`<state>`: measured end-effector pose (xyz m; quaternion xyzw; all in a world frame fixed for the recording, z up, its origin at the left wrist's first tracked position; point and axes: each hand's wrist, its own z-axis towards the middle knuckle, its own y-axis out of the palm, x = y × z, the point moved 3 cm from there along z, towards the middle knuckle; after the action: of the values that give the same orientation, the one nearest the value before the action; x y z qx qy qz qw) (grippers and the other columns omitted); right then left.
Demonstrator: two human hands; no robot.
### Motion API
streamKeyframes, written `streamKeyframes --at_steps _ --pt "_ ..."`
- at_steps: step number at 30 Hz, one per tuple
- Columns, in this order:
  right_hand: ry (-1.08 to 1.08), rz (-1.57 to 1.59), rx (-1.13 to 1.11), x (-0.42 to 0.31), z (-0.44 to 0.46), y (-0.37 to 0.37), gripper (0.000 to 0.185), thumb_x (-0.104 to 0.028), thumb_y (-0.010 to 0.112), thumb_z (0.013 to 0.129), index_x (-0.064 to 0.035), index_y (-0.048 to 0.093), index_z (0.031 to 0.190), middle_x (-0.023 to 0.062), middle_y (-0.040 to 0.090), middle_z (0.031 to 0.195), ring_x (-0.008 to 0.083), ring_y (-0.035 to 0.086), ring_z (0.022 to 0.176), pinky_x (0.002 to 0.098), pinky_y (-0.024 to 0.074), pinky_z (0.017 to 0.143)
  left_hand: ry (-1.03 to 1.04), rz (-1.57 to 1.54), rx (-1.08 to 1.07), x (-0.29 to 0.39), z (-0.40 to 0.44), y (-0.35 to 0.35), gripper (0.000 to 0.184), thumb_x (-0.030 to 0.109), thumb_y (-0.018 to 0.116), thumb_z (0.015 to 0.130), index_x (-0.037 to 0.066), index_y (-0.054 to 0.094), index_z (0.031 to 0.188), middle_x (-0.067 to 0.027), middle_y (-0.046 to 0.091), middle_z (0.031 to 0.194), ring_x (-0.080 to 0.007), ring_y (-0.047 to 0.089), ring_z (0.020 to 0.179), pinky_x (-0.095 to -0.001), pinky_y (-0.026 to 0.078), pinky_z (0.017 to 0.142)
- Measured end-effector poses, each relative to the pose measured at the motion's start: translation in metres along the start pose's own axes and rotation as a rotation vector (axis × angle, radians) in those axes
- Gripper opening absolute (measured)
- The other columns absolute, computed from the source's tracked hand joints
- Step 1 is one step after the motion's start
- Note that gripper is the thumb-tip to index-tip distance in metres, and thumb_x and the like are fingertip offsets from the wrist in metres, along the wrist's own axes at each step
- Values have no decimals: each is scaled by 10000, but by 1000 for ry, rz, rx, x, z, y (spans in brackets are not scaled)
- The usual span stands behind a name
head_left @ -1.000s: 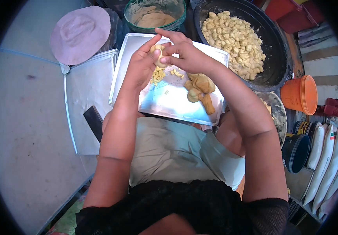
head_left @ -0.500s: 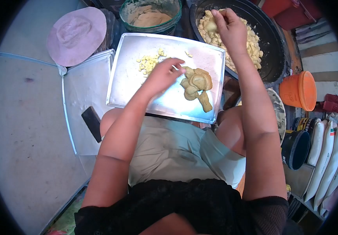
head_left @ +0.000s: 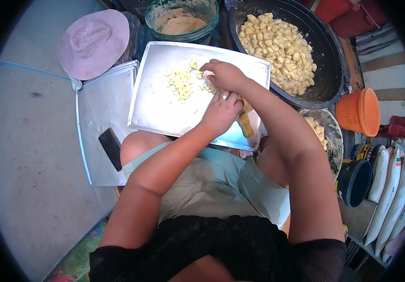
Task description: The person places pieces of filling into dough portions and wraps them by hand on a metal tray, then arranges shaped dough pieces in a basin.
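Two hands, both over one tray. Left hand, one ring on it: fingers bent over the dough, tips partly covered; cannot tell if gripping. Right hand: just above the left on the tray, fingers curled down beside the cubes; something pale at the fingertips, too small to tell, so grip cannot be told either.

Dough: one pile, tray's right half, mostly under the hands; one long piece pokes out at the near side. Cubes: dozens, yellow, too small to count; most in one loose cluster left of the right hand, a few under it, one apart nearer the lap.

Around the tray: one black basin, far right, holding many dough balls, uncountable. One bowl below it, part hidden by the right arm, several pieces inside. One green tub beyond the tray, one heap of powder in it. Left: one hat, one phone lying on a sheet pan. Right: one orange bucket, one dark bucket.
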<state>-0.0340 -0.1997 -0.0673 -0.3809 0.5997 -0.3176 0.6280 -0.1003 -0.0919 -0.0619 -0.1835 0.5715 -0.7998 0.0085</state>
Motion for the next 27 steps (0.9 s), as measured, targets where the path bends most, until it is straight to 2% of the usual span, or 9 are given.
streamKeyframes --at_steps 2,3,9,15,18,19,21,24,27 --pt "47 -15 33 -2 6 14 332 -137 606 825 -163 612 1157 105 591 1041 298 604 954 392 482 839 74 -16 89 -6 -2 12 217 101 552 757 31 603 957 -156 565 1037 -321 545 960 -445 452 808" --pt "87 -63 -48 -4 9 19 344 -137 600 830 -166 609 1172 101 588 1043 289 602 969 394 483 840 17 -89 60 -7 -2 9 210 107 559 754 28 601 944 -164 570 1012 -337 548 954 -446 453 813" --pt "78 -93 17 7 21 20 333 -105 552 819 -130 599 1148 99 596 1108 271 611 980 379 483 858 -319 -484 23 -10 -6 3 207 149 564 756 -3 601 892 -214 584 914 -406 571 889 -454 465 812" --pt "53 -75 -1 15 18 22 282 -94 547 807 -113 575 1087 106 653 961 284 618 955 388 486 819 -577 -825 -4 -39 2 -6 211 174 515 795 15 622 885 -213 628 849 -387 610 836 -433 476 760" --pt "124 67 -61 19 11 13 280 -96 551 802 -100 563 1082 112 652 898 245 631 903 374 495 788 -730 -958 56 -50 5 -20 216 183 518 801 14 622 886 -188 625 842 -338 621 832 -408 476 750" --pt "158 167 -71 21 9 7 283 -99 547 805 -98 552 1088 107 643 900 230 628 883 363 498 770 -633 -1025 201 -62 8 -15 206 187 512 816 15 616 862 -169 607 834 -278 615 802 -372 473 714" --pt "221 367 -91 24 9 -6 289 -107 539 811 -95 530 1099 96 624 904 200 623 845 340 505 735 -744 -1203 155 -80 0 -15 214 197 474 852 17 589 856 -126 592 872 -212 593 763 -325 469 666" --pt "443 1042 -25 15 -3 -20 292 -115 507 825 -95 495 1116 71 570 915 169 595 806 308 496 670 -912 -1513 126 -73 0 -38 238 226 429 905 30 547 967 -100 596 907 -186 597 779 -308 492 625" --pt "508 967 -132 4 -25 -28 290 -101 478 843 -101 466 1133 63 534 914 176 567 797 311 463 632 -931 -1662 176 -70 2 -38 260 242 402 937 33 506 1051 -99 600 934 -196 607 806 -308 505 601"
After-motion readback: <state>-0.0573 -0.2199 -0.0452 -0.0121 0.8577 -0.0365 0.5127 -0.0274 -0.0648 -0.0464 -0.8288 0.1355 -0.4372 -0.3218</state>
